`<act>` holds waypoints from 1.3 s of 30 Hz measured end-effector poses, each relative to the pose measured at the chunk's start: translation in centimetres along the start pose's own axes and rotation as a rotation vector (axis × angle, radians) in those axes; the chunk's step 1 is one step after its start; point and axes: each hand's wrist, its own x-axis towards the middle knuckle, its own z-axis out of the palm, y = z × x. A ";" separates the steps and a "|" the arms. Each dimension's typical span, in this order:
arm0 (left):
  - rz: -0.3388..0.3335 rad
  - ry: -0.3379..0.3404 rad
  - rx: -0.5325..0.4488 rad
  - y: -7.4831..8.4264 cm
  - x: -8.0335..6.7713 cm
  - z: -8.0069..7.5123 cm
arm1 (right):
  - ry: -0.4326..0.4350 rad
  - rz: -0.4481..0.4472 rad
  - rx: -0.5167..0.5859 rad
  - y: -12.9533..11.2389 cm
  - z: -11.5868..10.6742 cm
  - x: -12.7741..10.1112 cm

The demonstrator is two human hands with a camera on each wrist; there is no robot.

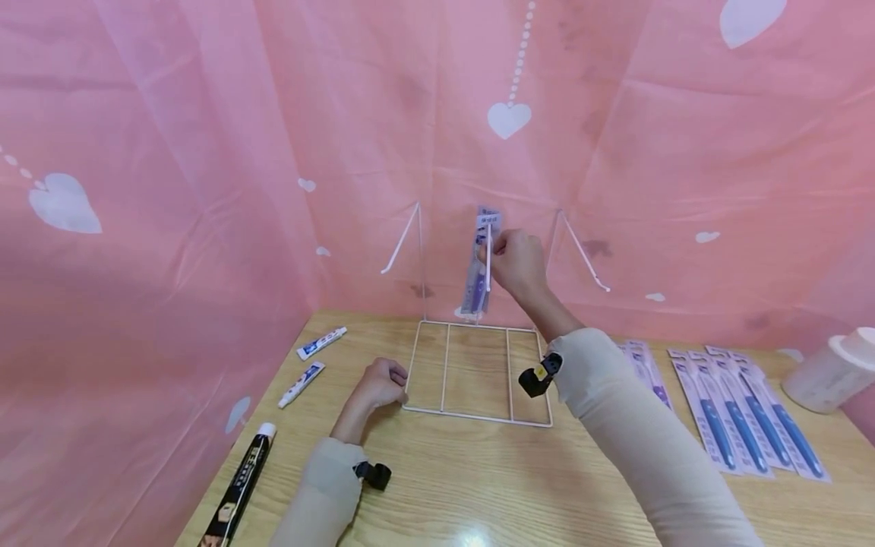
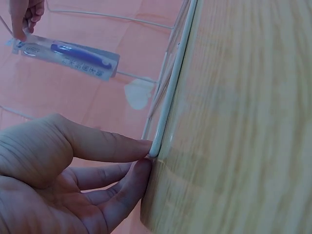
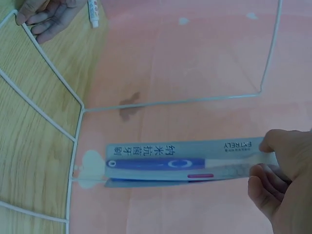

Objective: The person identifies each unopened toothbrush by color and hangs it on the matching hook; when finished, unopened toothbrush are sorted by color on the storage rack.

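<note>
A white wire rack [image 1: 478, 417] stands on the table against the pink curtain, with three prongs reaching forward at its top. My left hand [image 1: 380, 382] pinches the near left corner of its base between thumb and fingers, as the left wrist view shows close up. Up at the middle prong [image 1: 488, 262], my right hand [image 1: 518, 262] holds a packaged purple toothbrush [image 3: 156, 164] by its upper end. The pack hangs down lengthwise, and a second pack [image 3: 146, 183] lies close behind it. Fingers hide part of the upper card.
Several packaged blue toothbrushes [image 1: 741, 410] lie on the right, beside purple ones [image 1: 645, 368] partly behind my right sleeve. A white container [image 1: 830, 372] is at the far right. Two small toothpaste tubes [image 1: 301, 384] and a black toothpaste tube [image 1: 239, 486] lie left.
</note>
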 end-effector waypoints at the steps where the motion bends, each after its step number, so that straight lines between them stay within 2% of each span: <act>1: 0.000 0.002 -0.002 0.0 0.0 0.0 | -0.017 -0.007 -0.002 0.1 -0.1 0.0; 4: 0.002 0.010 -0.010 -0.1 0.0 -0.1 | -0.107 -0.035 -0.026 0.6 -0.7 0.0; 7: -0.001 0.012 -0.020 -0.2 -0.1 -0.2 | -0.264 -0.037 -0.064 1.7 -1.6 -0.3; 10: -0.014 0.004 -0.024 -0.4 -0.2 -0.4 | -0.398 -0.016 -0.098 3.8 -2.3 -0.9; 13: -0.036 -0.003 -0.032 -0.5 -0.4 -0.5 | -0.466 -0.001 -0.145 6.8 -3.1 -1.7; 16: -0.050 -0.004 -0.045 -0.5 -0.5 -0.6 | -0.506 0.044 -0.192 10.0 -4.2 -2.6; 20: -0.050 0.003 -0.049 -0.5 -0.7 -0.8 | -0.519 0.104 -0.240 14.2 -5.4 -4.0; 26: -0.056 0.003 -0.039 -0.4 -1.1 -1.0 | -0.505 0.185 -0.271 19.1 -5.3 -6.4; 30: -0.054 0.003 -0.035 -0.4 -1.2 -1.0 | -0.481 0.230 -0.287 20.9 -4.5 -7.7; 35: -0.053 0.002 -0.024 -0.4 -1.3 -0.8 | -0.545 0.341 -0.285 22.0 -3.7 -8.6; 39: -0.058 0.002 -0.018 -0.4 -1.4 -0.7 | -0.570 0.369 -0.287 22.5 -3.3 -9.2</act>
